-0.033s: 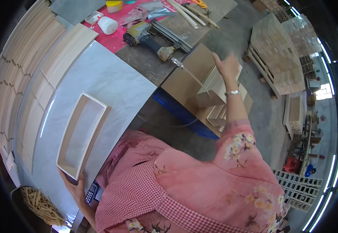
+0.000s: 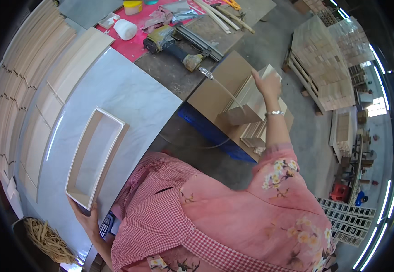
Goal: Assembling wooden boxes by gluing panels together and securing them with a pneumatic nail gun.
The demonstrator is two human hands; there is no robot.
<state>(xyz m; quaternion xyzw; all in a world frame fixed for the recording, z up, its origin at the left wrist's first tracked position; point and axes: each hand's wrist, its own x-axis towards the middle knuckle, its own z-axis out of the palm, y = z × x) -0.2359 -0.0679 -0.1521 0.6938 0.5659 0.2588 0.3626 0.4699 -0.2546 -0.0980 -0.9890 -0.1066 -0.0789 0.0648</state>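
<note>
Change: nothing shows as moved against the earlier picture; both hands and the wooden frame (image 2: pixel 83 152) sit as they did, so the work reads as paused mid-reach, frame in one hand and boards under the other.
Wooden frame: a long, open, pale rectangle lying along the front part of the white bench top (image 2: pixel 129 95), with its near end over the front edge.
Left hand (image 2: pixel 86 220): at the frame's near end, gripping it from below; the fingers are closed around that end, though mostly hidden under the wood.
Right hand (image 2: pixel 267 84): stretched out past the bench's right edge, resting on the top of a stack of thin boards (image 2: pixel 251 104); I cannot tell whether the fingers are curled over the edge or laid flat.
Boards: standing on edge, leaning against a sheet of cardboard (image 2: pixel 217 84) beside the bench.
In the way: an air hose (image 2: pixel 226 90) runs from the nail gun (image 2: pixel 174 45) across the cardboard, just in front of the boards.
Far edge of bench: pink mat (image 2: pixel 131 47) with a white bottle (image 2: pixel 125 28).
Left edge: more stacked frames (image 2: pixel 29 104).
Near left corner: a tub of rubber bands (image 2: pixel 47 240) and a calculator (image 2: pixel 106 224).
Floor, right: pallets of stacked wood (image 2: pixel 324 59).
</note>
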